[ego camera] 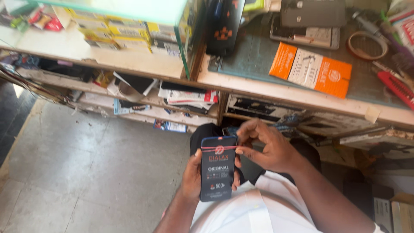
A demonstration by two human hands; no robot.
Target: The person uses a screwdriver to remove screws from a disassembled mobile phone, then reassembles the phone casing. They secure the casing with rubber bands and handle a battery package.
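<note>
person holds a dark phone-shaped item with a printed film on its face, both hands on it, low in front of the workbench.

left hand (pixel 192 174) wraps the dark flat item (pixel 218 167) from its left edge, fingers closed around it, item upright and facing the camera. right hand (pixel 266 146) is at the item's top right corner, thumb and fingertips pinched narrow on the edge there; cannot tell whether it grips the film or the body. item sits over the person's lap, below the bench edge (pixel 302 100). on the bench above: an orange and white flat packet (pixel 310 69) on a green cutting mat (pixel 254 56), a tape roll (pixel 368 45) to its right, a red-handled tool (pixel 399 87) at the far right. yellow boxes (pixel 125 32) stacked under a glass counter at left. grey tiled floor (pixel 86 172) to the left of the hands.
</note>
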